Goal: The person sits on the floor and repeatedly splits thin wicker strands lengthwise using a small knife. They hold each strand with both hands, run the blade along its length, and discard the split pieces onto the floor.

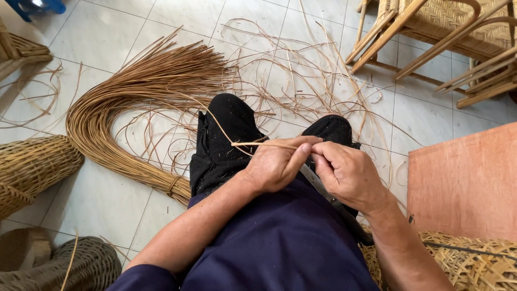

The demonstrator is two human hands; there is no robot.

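From the head camera, the left hand (277, 164) pinches a thin cane strip (258, 144) over the knees; its long axis runs leftward from the fingertips. The right hand (347, 175), touching the left, closes around a knife (328, 196) angled toward the lap.

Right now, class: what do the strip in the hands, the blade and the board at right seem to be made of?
Strip: probably rattan or cane; thin, tan, matte and bending, like the bundle.
Blade: likely metal; grey, dull sheen, flat and narrow.
Board: looks like plywood; flat, reddish, faint grain, unvarnished.
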